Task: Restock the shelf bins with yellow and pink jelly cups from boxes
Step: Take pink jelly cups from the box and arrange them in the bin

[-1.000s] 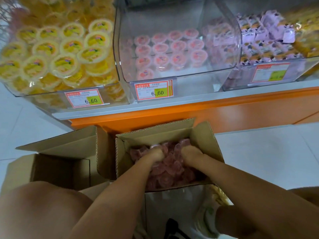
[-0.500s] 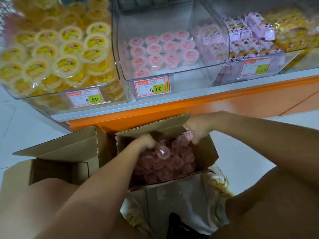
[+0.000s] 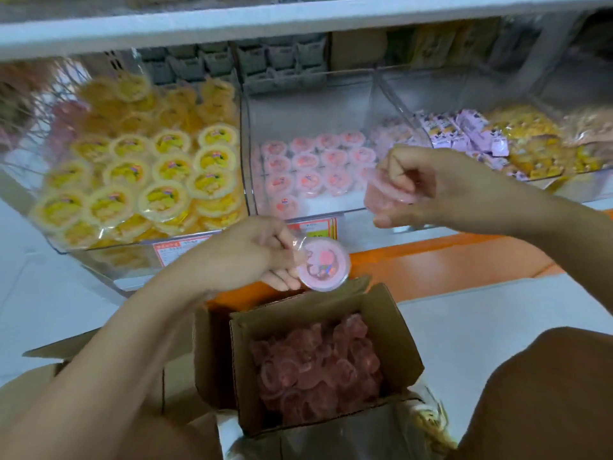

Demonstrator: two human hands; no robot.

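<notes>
An orange-edged shelf [image 3: 447, 252] carries clear bins [image 3: 245, 134] side by side; on the white floor [image 3: 481, 327] stand open cardboard boxes [image 3: 393, 327]

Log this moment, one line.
left hand: holds pink cup | right hand: holds second cup | box: pink cups inside

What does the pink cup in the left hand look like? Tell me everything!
The pink jelly cup is small and round, clear plastic as it looks, filled with pink jelly. Its flat sealed lid faces the camera, with a pink picture too blurred to read. The left hand pinches its left edge. It hangs tilted above the open cardboard box, in front of the orange shelf edge, touching nothing else.
</notes>
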